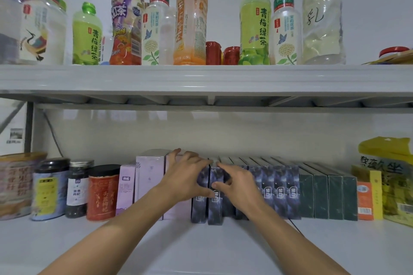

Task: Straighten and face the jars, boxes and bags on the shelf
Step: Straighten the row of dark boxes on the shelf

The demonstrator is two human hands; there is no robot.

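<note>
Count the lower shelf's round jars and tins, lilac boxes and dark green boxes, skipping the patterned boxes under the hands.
Round jars and tins: 4
Lilac boxes: 3
Dark green boxes: 4
Total: 11

1. The dark purple marbled box (215, 198) stands upright, pinched between both hands, its front pulled slightly forward of its neighbours.
2. More purple marbled boxes (279, 192) stand in a tight row just right of the grip, faces forward.
3. Dark green boxes (328, 196) continue that row farther right.
4. Pale lilac boxes (148, 176) stand upright just left of the grip.
5. Jars (78, 187) line up well left, labels forward.
6. A yellow bag (388, 176) sits far right.
</note>
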